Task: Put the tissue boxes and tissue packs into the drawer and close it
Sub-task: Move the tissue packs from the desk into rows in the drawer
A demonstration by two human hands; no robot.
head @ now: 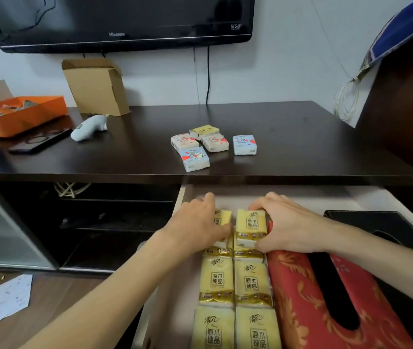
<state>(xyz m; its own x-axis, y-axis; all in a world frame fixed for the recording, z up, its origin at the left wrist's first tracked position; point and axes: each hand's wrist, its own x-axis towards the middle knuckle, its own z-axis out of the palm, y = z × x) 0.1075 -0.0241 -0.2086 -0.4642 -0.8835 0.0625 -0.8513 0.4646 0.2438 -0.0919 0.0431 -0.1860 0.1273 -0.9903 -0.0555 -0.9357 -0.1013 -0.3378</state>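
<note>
The open drawer (301,195) below the dark tabletop holds two rows of yellow tissue packs (235,283), a red patterned tissue box (298,293) beside them and a black tissue box (366,220) at the right. My left hand (200,222) grips a yellow pack (224,216) at the far end of the left row. My right hand (283,222) grips another yellow pack (250,226) at the far end of the right row. Several small packs (195,157), yellow, pink and blue, lie on the tabletop (301,137) above the drawer.
On the tabletop's left stand an orange tray (24,119), a cardboard box (97,89), a white handheld device (89,127) and a black phone (39,142). A TV (119,18) hangs above. Dark open shelves (114,222) lie left of the drawer. A paper sheet (9,298) is on the floor.
</note>
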